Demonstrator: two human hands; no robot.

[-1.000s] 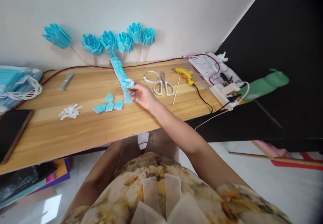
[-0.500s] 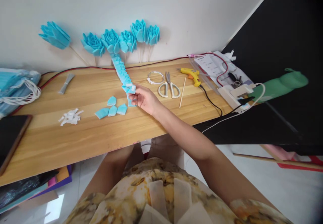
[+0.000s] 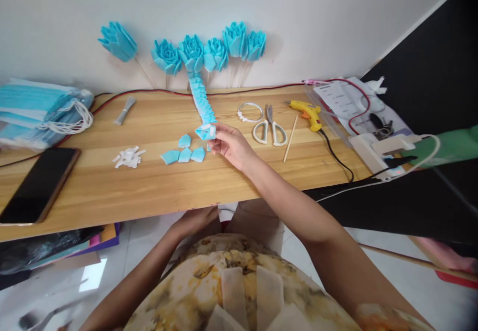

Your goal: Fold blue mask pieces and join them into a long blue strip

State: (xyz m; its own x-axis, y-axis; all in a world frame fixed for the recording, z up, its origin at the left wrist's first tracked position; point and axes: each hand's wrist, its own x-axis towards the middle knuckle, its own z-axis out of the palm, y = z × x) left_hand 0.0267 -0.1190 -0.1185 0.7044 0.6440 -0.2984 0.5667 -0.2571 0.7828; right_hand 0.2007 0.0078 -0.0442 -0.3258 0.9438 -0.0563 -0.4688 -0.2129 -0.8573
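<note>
My right hand (image 3: 233, 147) pinches a folded light-blue fabric petal (image 3: 203, 132) with a white patch on it, between thumb and fingers above the table. Just behind it a row of overlapping folded blue petals (image 3: 201, 99) runs back toward the wall. To the left of the hand lie several loose blue petals (image 3: 184, 155), and a bit of another shows under my fingers. My left hand (image 3: 197, 219) rests low at my lap, by the table's front edge, which partly hides its fingers.
Several blue fabric flowers (image 3: 192, 53) on sticks lean against the wall. Right: scissors (image 3: 269, 127), wire coil (image 3: 251, 112), thin stick (image 3: 290, 139), yellow glue gun (image 3: 308, 113), power strip (image 3: 377, 153). Left: white scraps (image 3: 129, 157), grey ties (image 3: 125, 110), face masks (image 3: 41, 107), phone (image 3: 41, 186).
The view has swung left, so the table things sit further right and the whole phone shows. My right hand still holds the petal near the row. My left hand has come into view.
</note>
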